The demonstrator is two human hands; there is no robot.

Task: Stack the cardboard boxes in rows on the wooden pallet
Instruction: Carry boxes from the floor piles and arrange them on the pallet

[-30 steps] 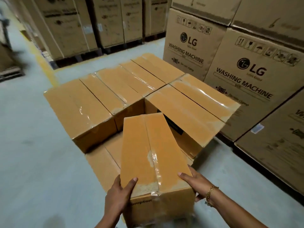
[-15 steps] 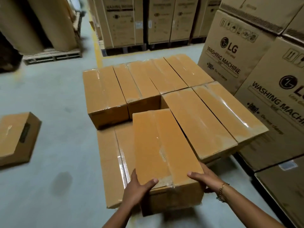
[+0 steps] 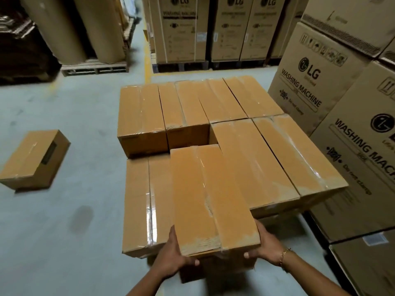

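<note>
I hold a long taped cardboard box [image 3: 210,195] by its near end, lengthwise over the stack. My left hand [image 3: 174,256] grips the near left corner and my right hand [image 3: 264,245] the near right corner. The box lies over a lower-layer box [image 3: 142,201] at the stack's near left. Its right side runs along two upper-layer boxes [image 3: 273,161]. Behind it stands a far row of several upper boxes [image 3: 183,105]. The wooden pallet under the stack is hidden.
A single box [image 3: 35,159] lies on the grey floor to the left. Tall washing-machine cartons [image 3: 333,99] stand close on the right, and more [image 3: 205,28] across the aisle. Big paper rolls [image 3: 70,26] on a pallet stand far left. A yellow floor line [image 3: 147,60] runs away ahead.
The box has moved forward and down onto the stack's near-left gap beside the right boxes. My hands have slid from its top edge down to its end corners. My view swung left.
</note>
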